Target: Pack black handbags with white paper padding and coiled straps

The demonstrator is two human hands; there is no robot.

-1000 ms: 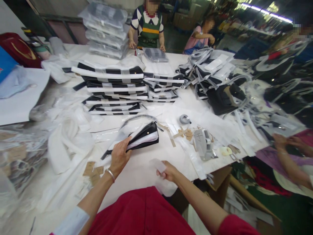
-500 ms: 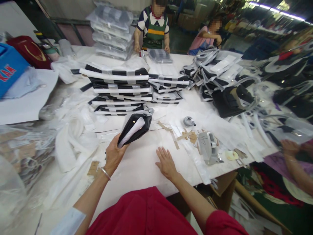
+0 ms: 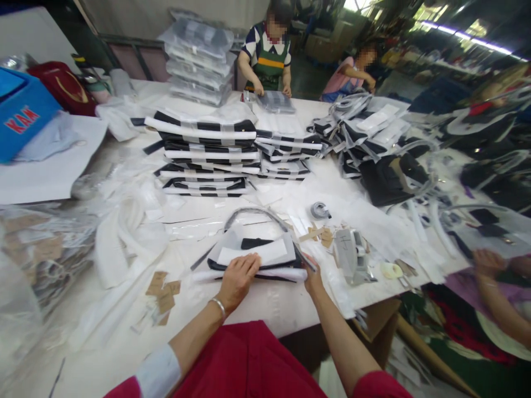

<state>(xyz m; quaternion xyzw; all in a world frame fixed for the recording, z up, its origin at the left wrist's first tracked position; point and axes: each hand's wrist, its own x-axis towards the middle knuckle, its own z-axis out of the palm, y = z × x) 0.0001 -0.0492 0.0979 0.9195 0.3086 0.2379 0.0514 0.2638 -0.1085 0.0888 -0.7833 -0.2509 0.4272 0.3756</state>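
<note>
A black and white bag (image 3: 257, 255) with a grey handle lies flat on the white table (image 3: 265, 301) in front of me. My left hand (image 3: 237, 279) presses on its near left edge, fingers curled over the rim. My right hand (image 3: 312, 275) grips the bag's near right corner, fingers partly hidden beneath it. Behind the bag stand stacks of folded black and white striped bags (image 3: 207, 155).
A grey tape dispenser (image 3: 350, 254) and brown paper tags (image 3: 319, 235) lie right of the bag. More tags (image 3: 162, 290) and crumpled plastic wrap (image 3: 124, 232) lie to the left. Another person's hands (image 3: 492, 262) work at the right; two people stand at the table's far end.
My left hand brought the bag down from the air and laid it flat. My right hand moved from the bare table onto the bag's right corner.
</note>
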